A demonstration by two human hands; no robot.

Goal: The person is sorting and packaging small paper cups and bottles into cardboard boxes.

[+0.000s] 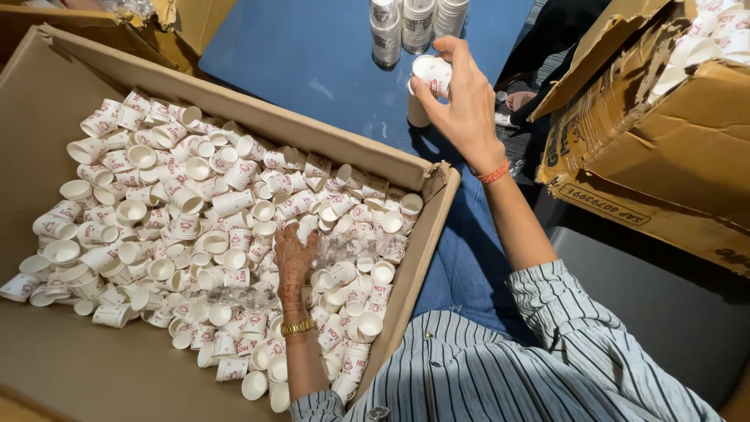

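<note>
A big open cardboard box [47,141] fills the left of the view, its floor heaped with small white paper cups [195,227] that carry red printed marks; most lie on their sides or upside down, loose and jumbled, with a few scraps of clear plastic wrap [234,297] among them. To the right stands a second cardboard box [672,156], torn along its top flap, with a white oblong label bearing dark print low on its side and more white cups showing at its open top corner. Between the two boxes lies a blue surface [312,55], and at its far edge stand three wrapped stacks of cups [414,23] in clear sleeves, upright and side by side. The left hand [295,262], patterned with dark henna and wearing a gold bracelet at the wrist, lies palm down in the heap inside the big box, fingers curled loosely over the cups; whether it grips one cannot be told. The right hand [461,101], with an orange thread band at the wrist, is raised over the blue surface, its thumb and fingers pinching a short stack of cups [428,86] near the top, held tilted just in front of the wrapped stacks. Both forearms come out of striped grey-and-white sleeves.
</note>
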